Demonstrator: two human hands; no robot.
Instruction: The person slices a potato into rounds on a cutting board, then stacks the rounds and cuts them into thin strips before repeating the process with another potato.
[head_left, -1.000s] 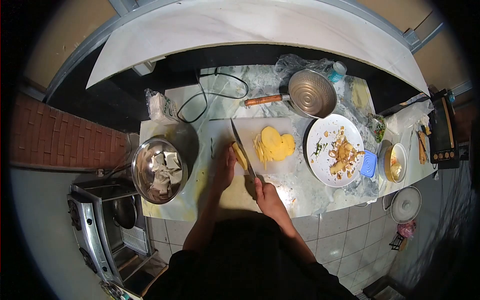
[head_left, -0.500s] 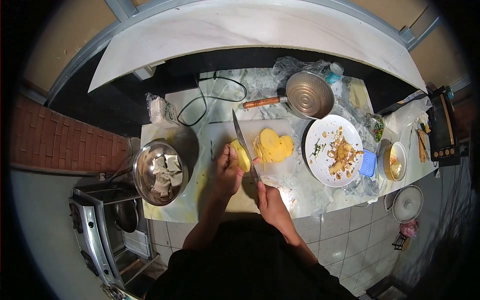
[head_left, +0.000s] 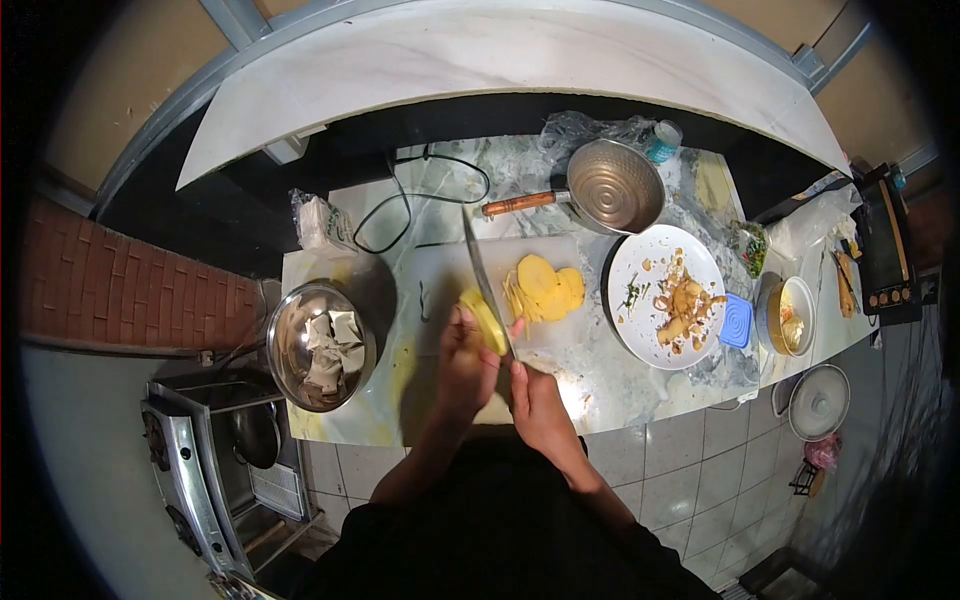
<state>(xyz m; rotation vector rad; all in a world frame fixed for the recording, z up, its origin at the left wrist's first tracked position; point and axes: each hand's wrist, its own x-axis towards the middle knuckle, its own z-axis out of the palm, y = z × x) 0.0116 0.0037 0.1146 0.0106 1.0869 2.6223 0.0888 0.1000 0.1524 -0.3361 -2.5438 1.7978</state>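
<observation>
My left hand [head_left: 468, 365] grips a yellow, peeled potato piece [head_left: 486, 318], held over the near edge of a white cutting board [head_left: 440, 268]. In my right hand [head_left: 540, 400] is the handle of a long knife [head_left: 478, 258]. The blade runs along the right side of the potato piece, its tip pointing away from me. Yellow slices [head_left: 545, 285] lie overlapping on the board, right of the knife. Parts of the knife handle are hidden by my fingers.
A metal bowl [head_left: 284, 350] with pale pieces stands left. Behind the board are a black cable [head_left: 382, 246] and a wooden-handled pot [head_left: 615, 190]. To the right are a white plate [head_left: 640, 340] of peelings, a blue lid [head_left: 737, 322] and another bowl [head_left: 774, 318].
Both hands have moved slightly toward me with the potato piece and knife. My left fingers have shifted lower around the piece. The camera view has moved a little.
</observation>
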